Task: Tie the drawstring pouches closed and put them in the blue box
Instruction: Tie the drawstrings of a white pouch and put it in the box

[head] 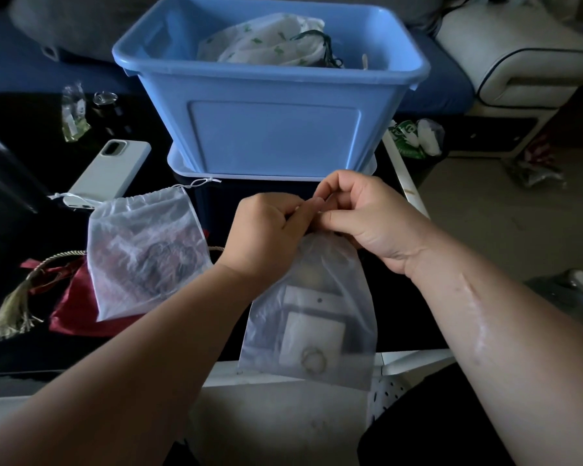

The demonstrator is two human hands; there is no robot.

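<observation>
Looking down past two bare forearms onto a dark table (11,237). Shows, at near left, a red pouch (74,307) with a gold tassel (14,311), lying partly beneath a sheer white pouch (145,253) with a loosely gathered neck and thin white cords splayed at its far edge. Shows, just beyond, a pale phone (111,169) lying face down, and farther off a small clear packet (73,112). Places the blue box (273,129) at centre on the far side of the table, open-topped, holding a white pouch with green print (266,42) and a dark drawstring. Catches, on the near side of the box, the left hand (263,230) with fingers curled, pinching the bunched neck of a second sheer pouch (317,314). Meets it fingertip to fingertip with the right hand (367,216), likewise curled and pinching the same neck. Hides the cord itself behind the fingers. Leaves the pouch's body stretched toward the near table edge and overlapping it, with white cards and a ring (313,359) visible through the fabric. Shows, at far right, a green-and-white wrapper (414,136) and a pale armchair (519,68).
</observation>
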